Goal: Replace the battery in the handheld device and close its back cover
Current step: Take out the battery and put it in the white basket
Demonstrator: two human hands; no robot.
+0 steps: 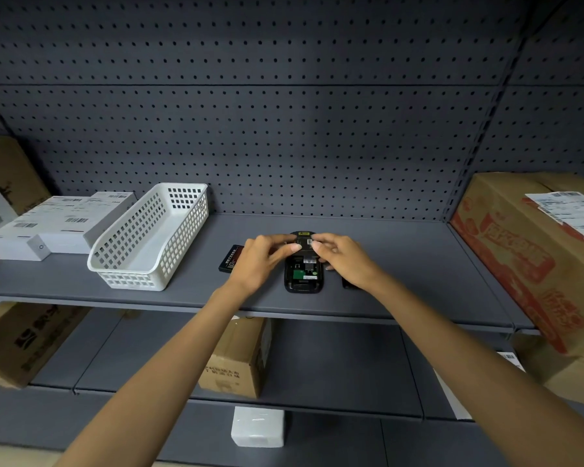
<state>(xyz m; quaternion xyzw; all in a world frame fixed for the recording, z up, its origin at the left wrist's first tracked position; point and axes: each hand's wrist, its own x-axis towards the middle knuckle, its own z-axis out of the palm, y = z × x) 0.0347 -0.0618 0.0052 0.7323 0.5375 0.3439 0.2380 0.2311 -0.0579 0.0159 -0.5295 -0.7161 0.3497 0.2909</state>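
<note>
Both forearms are reaching over the grey shelf point(402, 257), where the handheld device point(303, 264) is lying face down, back open, compartment showing. Left hand point(260, 261) and right hand point(346, 261) are pinching a battery point(304, 245) at its far end, likely seating it; another battery point(230, 258) is lying just left.

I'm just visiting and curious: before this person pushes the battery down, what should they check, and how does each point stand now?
1. Handheld device flat on the shelf: ok.
2. Back cover off, compartment exposed: ok.
3. Left hand and right hand both at the battery: ok.
4. Battery contacts aligned: cannot tell.
5. Other black battery set apart, left: ok.
6. Cover within reach: cannot tell.
</note>
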